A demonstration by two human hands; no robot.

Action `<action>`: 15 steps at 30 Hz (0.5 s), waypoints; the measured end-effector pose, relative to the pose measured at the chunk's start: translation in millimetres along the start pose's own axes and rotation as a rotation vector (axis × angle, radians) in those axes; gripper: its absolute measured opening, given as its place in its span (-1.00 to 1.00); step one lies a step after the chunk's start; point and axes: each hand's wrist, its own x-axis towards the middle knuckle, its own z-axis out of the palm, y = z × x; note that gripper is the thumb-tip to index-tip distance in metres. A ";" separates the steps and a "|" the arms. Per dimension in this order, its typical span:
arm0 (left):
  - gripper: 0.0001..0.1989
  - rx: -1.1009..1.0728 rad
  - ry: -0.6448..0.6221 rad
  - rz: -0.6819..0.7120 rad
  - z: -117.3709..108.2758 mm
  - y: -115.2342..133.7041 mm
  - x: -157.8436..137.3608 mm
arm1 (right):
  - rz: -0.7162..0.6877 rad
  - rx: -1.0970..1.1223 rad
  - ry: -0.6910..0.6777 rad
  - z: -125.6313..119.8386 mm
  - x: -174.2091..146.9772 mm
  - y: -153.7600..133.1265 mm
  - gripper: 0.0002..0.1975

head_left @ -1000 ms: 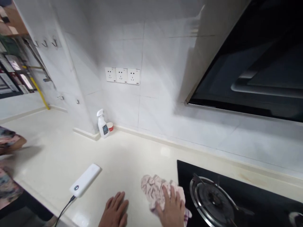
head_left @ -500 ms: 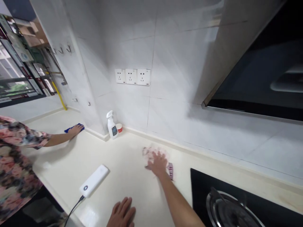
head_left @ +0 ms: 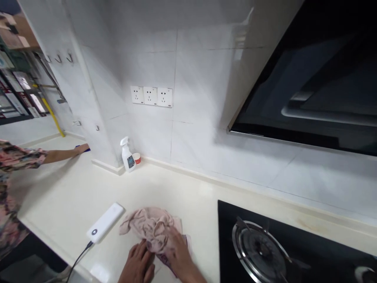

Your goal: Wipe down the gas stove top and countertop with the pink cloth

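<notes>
A crumpled pale pink cloth (head_left: 147,224) with a purple-patterned edge lies on the cream countertop (head_left: 188,182), close to the front. My right hand (head_left: 180,251) presses down on the cloth's right side, fingers curled over it and partly blurred. Beside the cloth's lower left edge, my left hand (head_left: 137,262) rests low on the counter. Its fingers are extended, with the tips at the cloth; whether they touch it I cannot tell.
A white power bank (head_left: 106,223) with a black cable lies at left. A spray bottle (head_left: 128,155) and a red-white cup (head_left: 137,158) stand by the wall. At right is a gas hob (head_left: 262,251) under a black hood (head_left: 309,90). Another person's hand (head_left: 81,149) holds a blue cloth.
My right hand has drawn the pink cloth back from near the wall toward the front, beside my left hand. The view has shifted right. The other person's hand has reached farther toward the pillar.
</notes>
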 end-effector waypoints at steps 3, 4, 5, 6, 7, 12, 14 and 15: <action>-0.51 -0.028 0.012 -0.006 -2.9 -0.3 2.3 | 0.148 -0.134 0.123 -26.1 -34.4 51.3 -0.47; -0.53 -0.049 0.017 -0.005 -3.8 0.0 2.4 | 0.173 -0.201 0.149 -34.6 -47.5 70.4 -0.49; -0.54 -0.078 0.020 -0.012 -4.5 0.5 1.9 | 0.206 -0.273 0.171 -41.9 -60.6 89.2 -0.50; -0.55 -0.113 0.024 -0.029 -4.9 1.1 0.6 | 0.245 -0.338 0.185 -47.5 -73.0 106.9 -0.50; -0.56 -0.149 0.030 -0.058 -5.0 1.7 -1.4 | 0.271 -0.392 0.194 -51.0 -84.0 122.6 -0.49; -0.64 -0.250 0.081 -0.245 -0.1 -0.2 -8.6 | 0.279 -0.513 0.139 -39.3 -105.2 158.6 -0.44; -0.63 -0.226 0.112 -0.263 0.9 -1.9 3.0 | 0.351 -0.522 0.131 -29.4 -101.7 156.1 -0.39; -0.61 -0.205 0.110 -0.260 0.6 -1.8 13.9 | 0.390 -0.521 0.136 -25.4 -99.5 153.3 -0.37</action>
